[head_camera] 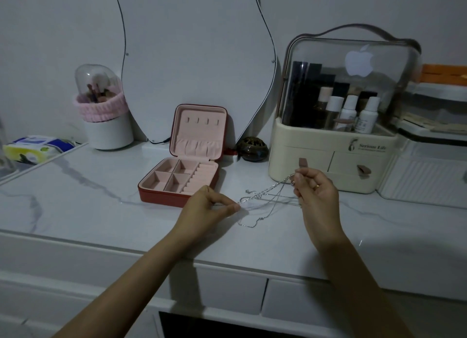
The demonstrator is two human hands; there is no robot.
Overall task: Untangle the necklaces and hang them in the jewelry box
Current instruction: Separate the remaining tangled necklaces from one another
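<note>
Thin silver necklaces stretch in a tangled bunch between my two hands above the marble tabletop. My left hand pinches one end low near the table. My right hand pinches the other end higher up. Loose loops of chain droop down onto the table between them. The red jewelry box stands open just beyond my left hand, with a pink lining, small compartments, and a raised lid carrying a row of hooks and a pocket.
A cream cosmetic organiser with a clear dome stands behind my right hand. A curved mirror leans on the wall. A brush holder and tissue pack sit at left. A dark round ornament lies by the box.
</note>
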